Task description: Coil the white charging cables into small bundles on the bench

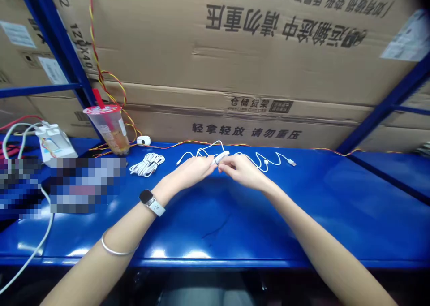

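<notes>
- Two bare hands meet on the white cable, well to the right of the plastic cup (107,129): the left hand (191,171) and the right hand (243,171).
- Both grips are closed in a fingertip pinch on a small white oblong piece (221,157) on the white cable (258,159); the hands almost touch around it.
- The white cable lies in loose loops farther right of the cup, with a metal-tipped plug (291,162) at its far end.
- A coiled white cable bundle (147,164) lies just right of the cup, left of the left hand.
- A small round white object (144,140) sits just beside the cup.
- A twisted red-and-yellow wire (101,68) runs behind the cup.
- The cup, holding a red straw, stands on a blue metal shelf (268,225).
- A smartwatch (152,203) and a thin silver bangle (117,247) are on the left arm.
</notes>
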Action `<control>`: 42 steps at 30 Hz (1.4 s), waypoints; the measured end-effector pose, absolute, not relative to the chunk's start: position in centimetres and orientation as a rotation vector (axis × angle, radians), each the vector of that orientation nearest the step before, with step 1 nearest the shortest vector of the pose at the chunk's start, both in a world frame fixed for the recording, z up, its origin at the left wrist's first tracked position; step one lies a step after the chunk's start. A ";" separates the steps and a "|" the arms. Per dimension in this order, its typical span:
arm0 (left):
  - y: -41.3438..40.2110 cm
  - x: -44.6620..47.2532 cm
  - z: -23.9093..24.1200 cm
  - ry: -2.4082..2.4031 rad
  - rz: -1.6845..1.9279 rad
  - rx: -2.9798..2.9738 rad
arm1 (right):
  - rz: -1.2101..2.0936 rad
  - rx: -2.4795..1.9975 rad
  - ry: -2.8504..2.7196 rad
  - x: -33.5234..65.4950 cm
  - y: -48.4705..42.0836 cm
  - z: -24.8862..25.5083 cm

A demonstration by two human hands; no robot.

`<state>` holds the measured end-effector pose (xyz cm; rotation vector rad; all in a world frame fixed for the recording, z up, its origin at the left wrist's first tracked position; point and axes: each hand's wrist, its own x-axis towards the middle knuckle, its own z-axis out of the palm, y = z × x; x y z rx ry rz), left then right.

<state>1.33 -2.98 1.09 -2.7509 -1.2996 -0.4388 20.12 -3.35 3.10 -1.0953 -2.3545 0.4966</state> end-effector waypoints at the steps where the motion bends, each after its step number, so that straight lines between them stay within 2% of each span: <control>1: -3.1 1.4 1.1 -1.297 -0.397 -2.730 | 0.551 -1.107 -2.349 20.1 -3.3 3.1; 8: -3.3 2.7 0.2 -1.315 -0.216 -2.458 | 1.087 -1.220 -1.972 19.3 -3.5 2.0; 11: -3.1 3.1 -0.2 -1.304 -0.223 -2.430 | 1.351 -1.182 -1.713 18.8 -3.5 1.4; 14: -3.0 3.1 -0.3 -1.382 -0.293 -2.406 | 1.449 -1.085 -1.644 18.8 -3.6 1.6; 17: -2.8 2.6 -0.1 -1.537 -0.418 -2.397 | 1.317 -1.051 -1.843 19.3 -3.7 2.6; 22: -2.2 1.7 0.2 -1.626 -0.693 -2.627 | 0.459 -0.976 -2.083 20.7 -3.2 3.8; 26: -2.1 1.5 0.5 -1.521 -0.895 -2.949 | 0.156 -0.846 -2.227 21.1 -2.9 3.8; 29: -2.4 1.7 0.5 -1.470 -0.893 -3.050 | 0.153 -0.796 -2.280 20.9 -2.8 3.4; 33: -2.7 2.0 0.3 -1.399 -0.775 -3.039 | 0.312 -0.772 -2.249 20.6 -2.6 2.9; 42: -3.2 2.6 -0.1 -1.328 -0.470 -2.611 | 0.454 -0.957 -2.000 19.7 -2.8 2.1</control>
